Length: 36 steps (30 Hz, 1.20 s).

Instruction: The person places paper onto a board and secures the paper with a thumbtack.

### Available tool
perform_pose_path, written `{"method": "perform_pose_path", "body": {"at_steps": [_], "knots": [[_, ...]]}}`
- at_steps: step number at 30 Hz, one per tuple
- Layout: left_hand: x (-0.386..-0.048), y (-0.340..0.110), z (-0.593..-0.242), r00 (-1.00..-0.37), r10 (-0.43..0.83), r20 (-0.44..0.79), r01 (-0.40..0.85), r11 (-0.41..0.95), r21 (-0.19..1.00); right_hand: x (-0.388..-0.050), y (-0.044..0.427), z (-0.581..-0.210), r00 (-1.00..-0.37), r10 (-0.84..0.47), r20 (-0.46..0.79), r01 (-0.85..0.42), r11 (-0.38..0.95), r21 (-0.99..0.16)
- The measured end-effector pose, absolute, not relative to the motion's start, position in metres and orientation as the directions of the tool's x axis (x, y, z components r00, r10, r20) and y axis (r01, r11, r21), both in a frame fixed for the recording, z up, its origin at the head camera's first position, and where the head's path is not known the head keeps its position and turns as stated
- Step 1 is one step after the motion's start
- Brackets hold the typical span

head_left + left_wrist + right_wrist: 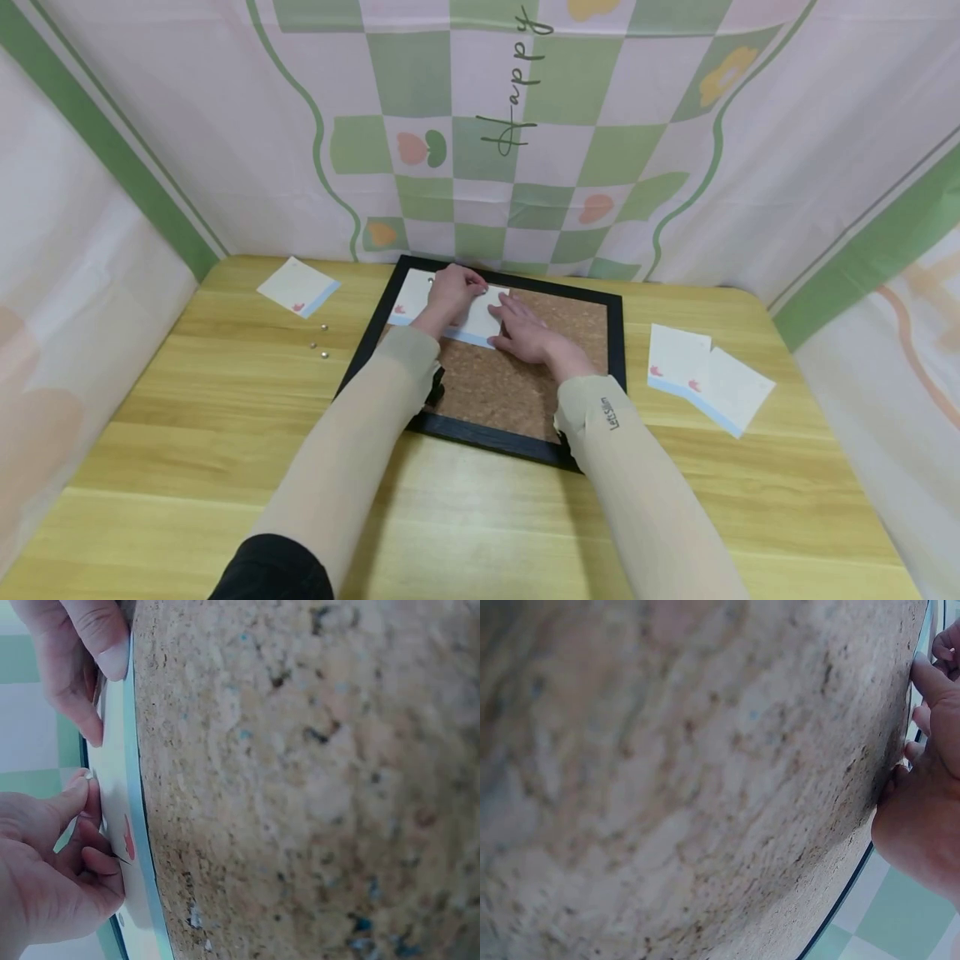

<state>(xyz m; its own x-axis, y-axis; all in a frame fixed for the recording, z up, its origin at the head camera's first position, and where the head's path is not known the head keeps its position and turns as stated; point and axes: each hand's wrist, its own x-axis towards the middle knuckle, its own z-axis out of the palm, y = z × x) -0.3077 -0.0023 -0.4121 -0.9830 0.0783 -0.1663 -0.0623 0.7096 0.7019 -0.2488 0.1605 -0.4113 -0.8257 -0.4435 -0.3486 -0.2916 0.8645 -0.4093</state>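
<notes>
A black-framed cork board (517, 392) lies on the table with two white cards along its far edge. My left hand (452, 292) is over the cards and pinches a small pale thumbtack (91, 775) between thumb and fingertip, at the far edge of the second card (480, 321). Part of the first card (408, 300) is hidden behind that hand; a tack shows near its top. With fingers stretched out, my right hand (525, 329) rests on the right edge of the second card. In the right wrist view, its thumb (928, 675) touches the card's edge.
Several silver thumbtacks (325, 355) lie on the wooden table (187, 433) left of the board, near a loose card (296, 287). Two overlapping cards (731, 387) lie to the right. A patterned curtain (487, 200) hangs just behind the board.
</notes>
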Motion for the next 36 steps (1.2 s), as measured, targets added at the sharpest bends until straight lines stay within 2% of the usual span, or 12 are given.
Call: {"method": "perform_pose_path", "body": {"at_steps": [28, 36], "knots": [[-0.3042, -0.0033, -0.4035, -0.967, 0.066, -0.244, -0.133, 0.690, 0.711, -0.2475, 0.1588, -0.4106, -0.828, -0.437, -0.350, -0.293, 0.871, -0.394], [-0.3051, -0.0002, -0.4057, -0.978, 0.056, -0.201, -0.103, 0.708, 0.698, -0.2476, 0.1596, -0.4109, -0.830, -0.437, -0.345, -0.293, 0.870, -0.396]]}}
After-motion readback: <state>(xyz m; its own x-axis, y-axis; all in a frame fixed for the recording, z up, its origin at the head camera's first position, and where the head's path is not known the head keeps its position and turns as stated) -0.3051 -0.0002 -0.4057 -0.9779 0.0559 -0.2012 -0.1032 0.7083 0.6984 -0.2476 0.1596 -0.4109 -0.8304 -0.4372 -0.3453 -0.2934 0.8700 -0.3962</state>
